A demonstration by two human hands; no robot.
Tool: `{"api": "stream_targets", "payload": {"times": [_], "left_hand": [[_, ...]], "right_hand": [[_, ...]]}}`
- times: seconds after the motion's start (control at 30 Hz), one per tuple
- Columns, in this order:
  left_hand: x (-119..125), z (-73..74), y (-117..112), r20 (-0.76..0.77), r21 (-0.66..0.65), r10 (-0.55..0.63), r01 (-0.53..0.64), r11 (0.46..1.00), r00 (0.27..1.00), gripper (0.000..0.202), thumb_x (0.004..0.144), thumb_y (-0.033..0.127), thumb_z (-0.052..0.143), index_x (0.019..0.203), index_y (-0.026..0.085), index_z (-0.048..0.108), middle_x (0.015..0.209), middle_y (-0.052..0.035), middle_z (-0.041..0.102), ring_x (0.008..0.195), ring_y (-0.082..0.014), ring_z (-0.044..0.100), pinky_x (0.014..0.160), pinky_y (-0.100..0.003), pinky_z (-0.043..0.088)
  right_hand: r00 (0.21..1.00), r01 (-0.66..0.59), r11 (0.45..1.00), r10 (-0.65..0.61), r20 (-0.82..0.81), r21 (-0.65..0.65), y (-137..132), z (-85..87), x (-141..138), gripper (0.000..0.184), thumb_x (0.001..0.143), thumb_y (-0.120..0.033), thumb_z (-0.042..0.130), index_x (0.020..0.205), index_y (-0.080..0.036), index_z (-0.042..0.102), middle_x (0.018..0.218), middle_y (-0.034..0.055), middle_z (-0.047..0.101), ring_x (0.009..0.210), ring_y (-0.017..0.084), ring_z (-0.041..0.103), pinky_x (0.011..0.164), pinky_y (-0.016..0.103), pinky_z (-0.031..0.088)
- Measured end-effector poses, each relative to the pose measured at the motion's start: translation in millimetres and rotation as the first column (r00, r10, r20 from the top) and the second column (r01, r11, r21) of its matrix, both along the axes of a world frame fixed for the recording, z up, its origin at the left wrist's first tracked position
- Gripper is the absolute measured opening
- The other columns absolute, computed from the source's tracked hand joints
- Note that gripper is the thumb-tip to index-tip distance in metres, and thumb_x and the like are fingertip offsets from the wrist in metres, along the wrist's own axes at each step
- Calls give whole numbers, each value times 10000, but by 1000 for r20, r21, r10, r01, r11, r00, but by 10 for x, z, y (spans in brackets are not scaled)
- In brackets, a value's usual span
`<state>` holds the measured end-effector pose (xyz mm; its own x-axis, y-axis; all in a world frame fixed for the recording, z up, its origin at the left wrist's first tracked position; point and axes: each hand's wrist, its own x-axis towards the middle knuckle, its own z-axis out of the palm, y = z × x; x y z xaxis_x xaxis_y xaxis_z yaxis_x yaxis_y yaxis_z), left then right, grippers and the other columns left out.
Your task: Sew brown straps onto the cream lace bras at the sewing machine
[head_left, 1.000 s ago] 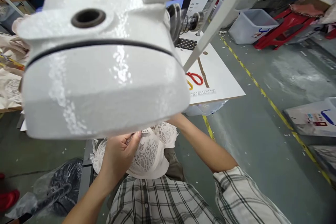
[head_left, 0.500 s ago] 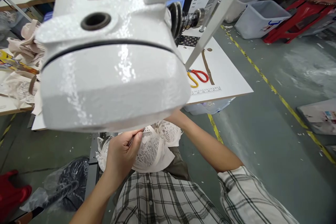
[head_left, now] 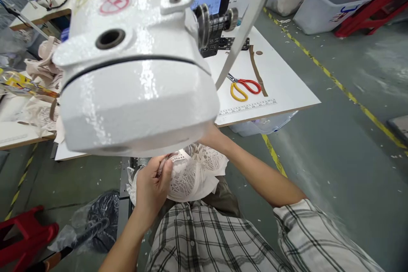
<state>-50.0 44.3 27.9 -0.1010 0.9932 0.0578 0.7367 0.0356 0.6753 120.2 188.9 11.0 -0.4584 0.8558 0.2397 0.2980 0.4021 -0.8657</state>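
Note:
A white lace bra [head_left: 185, 180] with scalloped cups hangs over the front edge below the white sewing machine head [head_left: 137, 106]. My left hand [head_left: 156, 180] pinches the bra's upper edge between thumb and fingers, at the left cup. My right hand [head_left: 208, 136] reaches in at the right side of the bra, beneath the machine head. Its fingers are hidden by the machine, so their grip does not show. The machine also covers the needle area and the upper part of the bra.
Scissors [head_left: 245, 87] with red and yellow handles, a brown strip [head_left: 257, 70] and a ruler [head_left: 248, 107] lie on the white table [head_left: 287, 87]. Beige garment pieces [head_left: 44, 66] are heaped at left. Plastic bins [head_left: 331, 8] and a red stool [head_left: 25, 238] stand on the floor.
The view has shifted, so the machine sits slightly left and more of the table shows. My left hand keeps its pinch on the bra; the right stays under the machine.

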Motion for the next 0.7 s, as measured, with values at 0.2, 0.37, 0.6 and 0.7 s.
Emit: {"api": "stream_targets", "payload": {"times": [0.2,0.37,0.6,0.7], "left_hand": [[-8,-54,-7,-65,21,15,-13,1000,998,303,977,337,481,1193,212,653,790,-19,727,663,-147,670,599,-223,486],[34,-74,-55,-15,7,-7,8,1000,1000,335,976,346,489,1261,213,605,1041,-69,746,814,-162,702,662,-227,518],[131,-132,-146,-298,388,10,112,915,955,284,909,212,576,1185,164,625,1107,-144,667,1042,-245,625,916,-368,485],[245,-163,-140,-407,437,-11,205,876,913,382,877,188,625,1256,159,593,1206,-166,636,1121,-269,587,995,-411,432]], "right_hand": [[1000,26,1000,-27,-8,-7,-8,-33,-55,88,777,-216,584,861,-200,607,988,74,611,925,235,592,781,377,507],[999,28,1000,-28,-26,11,-58,-54,-24,92,818,-281,554,781,-197,552,964,71,595,859,213,578,768,371,485],[1000,-10,1000,10,-22,11,-125,-22,74,166,878,-315,516,751,-210,527,920,63,591,883,213,547,798,371,477],[1000,-9,1000,9,-21,18,-119,-46,51,175,882,-310,506,736,-214,490,876,52,572,817,200,526,745,360,469]]}}
